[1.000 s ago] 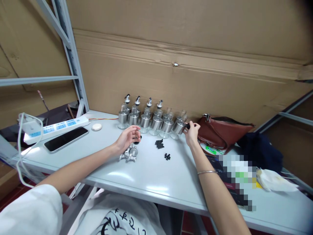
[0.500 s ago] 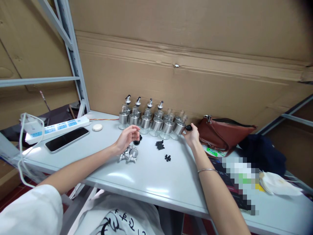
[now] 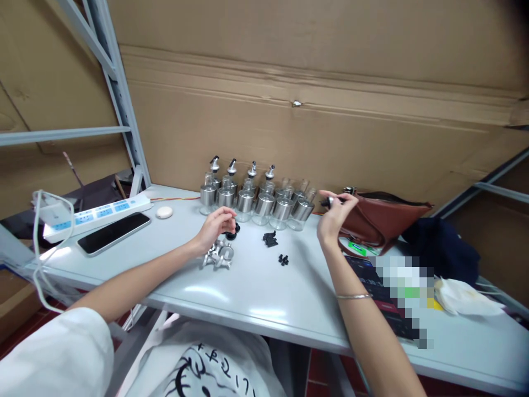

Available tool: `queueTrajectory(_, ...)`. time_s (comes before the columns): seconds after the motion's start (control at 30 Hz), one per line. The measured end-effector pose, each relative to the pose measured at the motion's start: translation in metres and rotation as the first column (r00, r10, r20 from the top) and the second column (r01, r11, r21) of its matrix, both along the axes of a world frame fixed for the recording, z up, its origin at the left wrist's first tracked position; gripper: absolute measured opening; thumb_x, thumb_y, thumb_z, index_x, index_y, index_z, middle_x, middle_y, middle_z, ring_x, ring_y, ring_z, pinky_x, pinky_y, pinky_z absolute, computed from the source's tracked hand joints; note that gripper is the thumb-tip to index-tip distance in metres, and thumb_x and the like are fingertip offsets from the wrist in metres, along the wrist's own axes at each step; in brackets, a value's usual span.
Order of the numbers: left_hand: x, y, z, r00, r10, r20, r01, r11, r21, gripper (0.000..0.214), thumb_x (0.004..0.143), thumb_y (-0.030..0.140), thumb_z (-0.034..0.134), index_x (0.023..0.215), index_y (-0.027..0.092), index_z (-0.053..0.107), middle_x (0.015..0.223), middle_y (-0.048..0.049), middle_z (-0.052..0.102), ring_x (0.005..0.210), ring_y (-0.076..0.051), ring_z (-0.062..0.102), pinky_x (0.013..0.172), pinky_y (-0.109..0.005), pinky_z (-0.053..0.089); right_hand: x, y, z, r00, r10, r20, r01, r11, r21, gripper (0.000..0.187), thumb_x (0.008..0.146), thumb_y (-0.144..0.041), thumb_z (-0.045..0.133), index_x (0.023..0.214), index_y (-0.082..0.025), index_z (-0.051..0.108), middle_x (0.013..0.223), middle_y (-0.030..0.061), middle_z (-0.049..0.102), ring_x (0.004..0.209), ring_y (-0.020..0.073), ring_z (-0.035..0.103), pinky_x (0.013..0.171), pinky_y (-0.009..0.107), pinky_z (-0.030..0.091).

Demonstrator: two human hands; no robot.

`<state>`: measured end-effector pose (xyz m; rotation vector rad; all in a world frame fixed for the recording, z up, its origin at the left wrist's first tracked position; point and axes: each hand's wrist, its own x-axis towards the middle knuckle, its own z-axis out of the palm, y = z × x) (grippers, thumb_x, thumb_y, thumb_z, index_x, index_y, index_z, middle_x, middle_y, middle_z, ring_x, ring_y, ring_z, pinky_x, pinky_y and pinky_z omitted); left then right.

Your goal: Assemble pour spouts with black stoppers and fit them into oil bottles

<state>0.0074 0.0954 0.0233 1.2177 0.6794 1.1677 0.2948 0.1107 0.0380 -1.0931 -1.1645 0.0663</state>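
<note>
My right hand (image 3: 334, 218) is raised beside the right end of the bottle rows, its fingers closed on a small black round stopper (image 3: 326, 202). My left hand (image 3: 215, 227) hovers low over the table with fingers curled in; whether anything is inside them is hidden. Just by its fingertips lie black round parts (image 3: 232, 234). Below it sits a pile of silver metal pourer tops (image 3: 219, 255). Glass bottles with steel sleeves (image 3: 264, 205) stand in two rows behind, several at the back fitted with silver pourers (image 3: 253, 168). Black levers (image 3: 270, 239) and tiny black plugs (image 3: 283, 259) lie mid-table.
A phone (image 3: 113, 232), a power strip (image 3: 99, 216) and a white round disc (image 3: 164, 212) are at the left. On the right are a brown leather bag (image 3: 380, 218), dark cloth (image 3: 442, 248) and a white tissue (image 3: 467, 298). A cardboard wall (image 3: 289, 138) closes off the back.
My right hand has lifted and turned, carrying the black stopper slightly up and right, away from the bottles. The left hand stays almost in place. The view has shifted slightly.
</note>
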Motion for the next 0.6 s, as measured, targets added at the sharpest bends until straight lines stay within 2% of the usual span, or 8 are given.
queueTrajectory(0.07,0.0,0.0,-0.001,0.999,-0.027,-0.035,0.028,1.0,0.012,0.019,0.071,0.03,0.06,0.081,0.016,0.053,0.062,0.0027,0.058,0.057,-0.011,0.056,0.062,-0.025,0.044,-0.022,-0.011,0.0,0.997,0.043,0.06,-0.043,0.999,0.008,0.01,0.087,-0.029,0.03,0.095,-0.022,0.03,0.094,0.0076,0.063,0.091,0.017,0.056,0.09,0.036,0.037)
queueTrajectory(0.1,0.0,0.0,-0.002,0.997,-0.048,-0.058,0.05,0.998,0.026,0.021,0.071,0.031,0.062,0.083,0.016,0.053,0.064,0.0026,0.059,0.058,-0.011,0.057,0.063,-0.026,0.045,-0.034,-0.016,-0.001,0.986,0.105,0.132,-0.102,0.994,-0.028,0.01,0.086,-0.029,0.037,0.093,-0.022,0.036,0.089,0.0061,0.064,0.084,0.0172,0.057,0.085,0.035,0.04)
queueTrajectory(0.13,0.001,-0.001,-0.002,0.994,-0.068,-0.086,0.072,0.996,0.047,0.022,0.071,0.031,0.063,0.084,0.016,0.054,0.067,0.0024,0.059,0.059,-0.011,0.058,0.063,-0.026,0.045,-0.045,-0.02,-0.004,0.935,0.21,0.285,-0.184,0.976,-0.114,0.01,0.087,-0.028,0.038,0.094,-0.021,0.041,0.09,0.0064,0.064,0.082,0.0172,0.057,0.082,0.034,0.042)
queueTrajectory(0.2,0.002,-0.003,-0.003,0.985,-0.097,-0.145,0.111,0.989,0.096,0.026,0.071,0.032,0.066,0.087,0.016,0.054,0.073,0.0019,0.059,0.061,-0.011,0.058,0.065,-0.026,0.046,-0.065,-0.028,-0.009,0.774,0.386,0.502,-0.305,0.922,-0.239,0.013,0.09,-0.026,0.038,0.096,-0.021,0.049,0.097,0.0085,0.062,0.086,0.0177,0.057,0.08,0.033,0.044)
queueTrajectory(0.27,0.004,-0.005,-0.005,0.975,-0.112,-0.194,0.138,0.982,0.131,0.03,0.07,0.035,0.069,0.09,0.016,0.055,0.08,0.0012,0.059,0.063,-0.01,0.059,0.066,-0.026,0.046,-0.08,-0.033,-0.013,0.63,0.476,0.614,-0.378,0.878,-0.294,0.017,0.092,-0.025,0.037,0.097,-0.02,0.052,0.099,0.0099,0.059,0.091,0.0182,0.056,0.081,0.032,0.044)
queueTrajectory(0.33,0.005,-0.006,-0.006,0.962,-0.126,-0.244,0.167,0.974,0.155,0.033,0.07,0.036,0.07,0.091,0.016,0.055,0.082,0.0002,0.059,0.065,-0.011,0.059,0.065,-0.025,0.045,-0.09,-0.038,-0.016,0.55,0.507,0.664,-0.406,0.857,-0.318,0.02,0.094,-0.024,0.035,0.098,-0.02,0.055,0.096,0.0095,0.058,0.09,0.018,0.056,0.08,0.031,0.045)
queueTrajectory(0.47,0.005,-0.009,-0.005,0.924,-0.077,-0.375,0.175,0.957,0.233,0.029,0.071,0.034,0.069,0.09,0.016,0.057,0.074,0.0002,0.06,0.065,-0.011,0.055,0.061,-0.024,0.042,-0.098,-0.045,-0.019,0.492,0.517,0.701,-0.38,0.851,-0.362,0.02,0.094,-0.023,0.038,0.103,-0.022,0.055,0.091,0.0079,0.06,0.079,0.0176,0.058,0.071,0.029,0.047)
queueTrajectory(0.6,0.005,-0.012,-0.001,0.906,-0.021,-0.423,0.15,0.95,0.273,0.021,0.071,0.032,0.068,0.081,0.016,0.059,0.066,0.0015,0.059,0.061,-0.011,0.053,0.06,-0.024,0.042,-0.101,-0.048,-0.022,0.454,0.549,0.702,-0.384,0.831,-0.402,0.022,0.094,-0.021,0.036,0.107,-0.023,0.053,0.089,0.0064,0.065,0.074,0.0169,0.06,0.066,0.028,0.046)
